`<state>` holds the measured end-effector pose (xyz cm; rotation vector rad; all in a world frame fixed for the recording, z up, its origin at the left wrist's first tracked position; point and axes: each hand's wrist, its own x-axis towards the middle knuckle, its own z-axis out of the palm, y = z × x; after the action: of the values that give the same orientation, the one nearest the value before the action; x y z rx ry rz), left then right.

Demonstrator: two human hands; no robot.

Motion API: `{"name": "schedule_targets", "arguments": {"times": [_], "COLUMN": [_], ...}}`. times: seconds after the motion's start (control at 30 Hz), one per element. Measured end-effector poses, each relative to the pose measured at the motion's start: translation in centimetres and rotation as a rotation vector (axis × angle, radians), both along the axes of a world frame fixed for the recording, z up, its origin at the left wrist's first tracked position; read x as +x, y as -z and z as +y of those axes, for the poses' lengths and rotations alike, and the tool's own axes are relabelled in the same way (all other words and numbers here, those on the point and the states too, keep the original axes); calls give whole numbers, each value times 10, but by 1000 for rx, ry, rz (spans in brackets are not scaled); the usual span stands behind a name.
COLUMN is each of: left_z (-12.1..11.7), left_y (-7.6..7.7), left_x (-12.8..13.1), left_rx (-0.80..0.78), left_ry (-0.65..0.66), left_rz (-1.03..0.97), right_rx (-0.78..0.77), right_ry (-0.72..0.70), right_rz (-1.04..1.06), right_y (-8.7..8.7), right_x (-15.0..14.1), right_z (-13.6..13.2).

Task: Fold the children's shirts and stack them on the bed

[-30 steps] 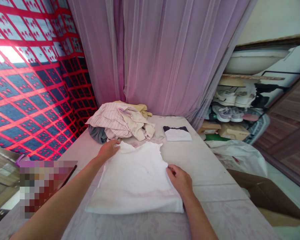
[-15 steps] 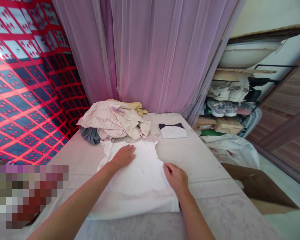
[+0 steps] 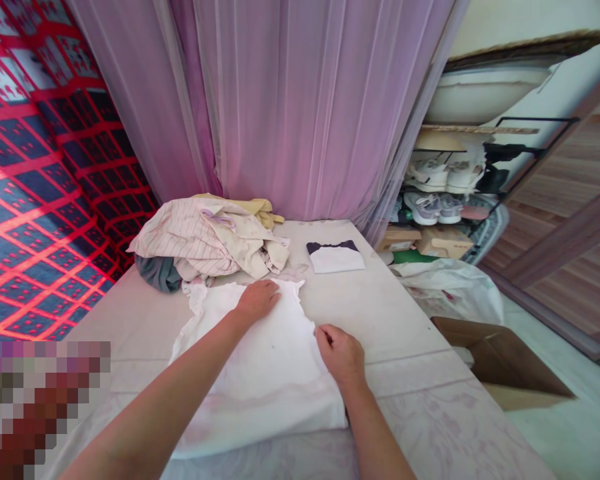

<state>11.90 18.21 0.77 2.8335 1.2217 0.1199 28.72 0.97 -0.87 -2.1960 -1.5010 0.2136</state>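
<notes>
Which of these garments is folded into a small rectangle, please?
The dark-and-white one, beyond the right hand; the white shirt lies spread, the pile rumpled.

bare left hand [image 3: 258, 300], bare right hand [image 3: 343, 353], long uncovered forearms [image 3: 165, 393], smoothly rounded, tapering to slim wrists [image 3: 353, 385]

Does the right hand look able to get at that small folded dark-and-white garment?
Probably yes: nothing lies between the right hand and the folded garment but bare bed cover.

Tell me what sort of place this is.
Probably a bedroom or similar room at home: purple curtains hang behind a cloth-covered surface bearing a clothes heap, beside shelved shoes.
</notes>
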Motion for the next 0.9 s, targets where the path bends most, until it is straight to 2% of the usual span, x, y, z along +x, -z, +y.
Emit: {"name": "schedule_targets", "arguments": {"times": [0.13, 0.4, 0.6, 0.77, 0.9], "left_z": [-1, -11, 2, 18, 22], "left_y": [-10, -14, -20, -15, -13], "left_x": [13, 33, 46, 55, 51], "left_rx": [14, 83, 51, -18, -38], "left_ry": [-38, -110, -63, -83, -70], "left_rz": [66, 91, 36, 37, -12], "right_rx": [-3, -12, 16, 50, 66], "right_ry": [12, 26, 17, 26, 24], "right_rz": [9, 3, -2, 12, 29], "right_y": [0, 2, 4, 4, 2], "right_x": [0, 0, 0, 0, 0], "right_z": [1, 2, 2, 2, 1]}}
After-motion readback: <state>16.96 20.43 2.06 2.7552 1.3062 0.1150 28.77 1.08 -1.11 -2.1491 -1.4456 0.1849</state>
